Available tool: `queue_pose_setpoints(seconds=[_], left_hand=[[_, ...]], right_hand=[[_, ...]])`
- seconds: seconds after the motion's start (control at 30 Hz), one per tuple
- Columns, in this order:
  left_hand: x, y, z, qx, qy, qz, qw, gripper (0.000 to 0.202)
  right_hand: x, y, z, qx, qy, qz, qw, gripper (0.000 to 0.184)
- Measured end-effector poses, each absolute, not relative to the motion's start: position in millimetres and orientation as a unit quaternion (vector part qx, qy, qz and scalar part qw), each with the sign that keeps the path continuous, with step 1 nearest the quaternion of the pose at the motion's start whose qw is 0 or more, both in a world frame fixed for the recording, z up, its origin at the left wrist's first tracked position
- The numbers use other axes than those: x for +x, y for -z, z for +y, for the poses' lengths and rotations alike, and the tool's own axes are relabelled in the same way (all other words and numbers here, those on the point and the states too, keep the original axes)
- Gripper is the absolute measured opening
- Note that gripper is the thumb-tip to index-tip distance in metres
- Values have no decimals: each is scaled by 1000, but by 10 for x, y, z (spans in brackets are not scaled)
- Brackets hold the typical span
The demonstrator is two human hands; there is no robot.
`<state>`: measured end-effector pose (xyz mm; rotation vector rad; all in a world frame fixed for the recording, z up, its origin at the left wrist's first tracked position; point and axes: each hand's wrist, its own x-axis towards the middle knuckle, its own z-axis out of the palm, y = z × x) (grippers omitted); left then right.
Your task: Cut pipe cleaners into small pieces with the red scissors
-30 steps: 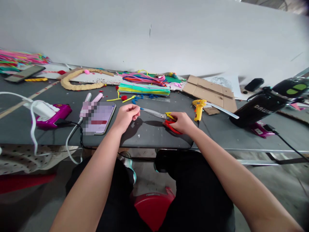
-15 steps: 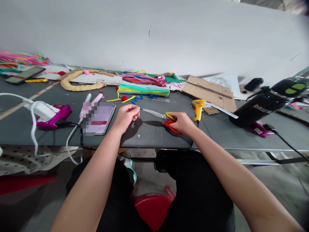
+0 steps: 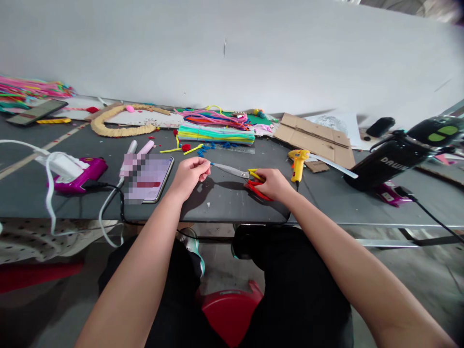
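Observation:
My right hand (image 3: 272, 183) grips the scissors (image 3: 232, 170) by their red and yellow handles, blades pointing left. The blades look closed or nearly so. My left hand (image 3: 191, 175) is closed in a pinch at the blade tips. A tiny bit of blue pipe cleaner (image 3: 212, 164) shows between its fingertips and the scissors; the rest is hidden by the fingers. Beyond the hands lie short blue pipe cleaner pieces (image 3: 221, 145), a red fuzzy ball (image 3: 186, 148) with yellow strips, and a bundle of green and yellow pipe cleaners (image 3: 216, 134).
A phone (image 3: 154, 181) lies left of my left hand, near a purple power strip (image 3: 78, 176) with white cables. A yellow glue gun (image 3: 297, 164) stands at right, before cardboard (image 3: 317, 137). Farther right is a black bottle (image 3: 395, 159). A curved beige form (image 3: 105, 126) lies at back left.

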<state>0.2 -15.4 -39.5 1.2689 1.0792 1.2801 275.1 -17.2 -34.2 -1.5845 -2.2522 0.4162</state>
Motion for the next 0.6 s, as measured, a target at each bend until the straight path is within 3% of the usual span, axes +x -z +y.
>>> queue_pose_setpoints(seconds=[0.33,0.6], left_hand=[[-17,407,-146,510,-539,433,512,16],[-25,447,-138,529,-530,446,490,16]], right_hand=[[2741,325,-180,-573,-174,-776,197,43],[2763,333,-190,-562,-170,-789,180,40]])
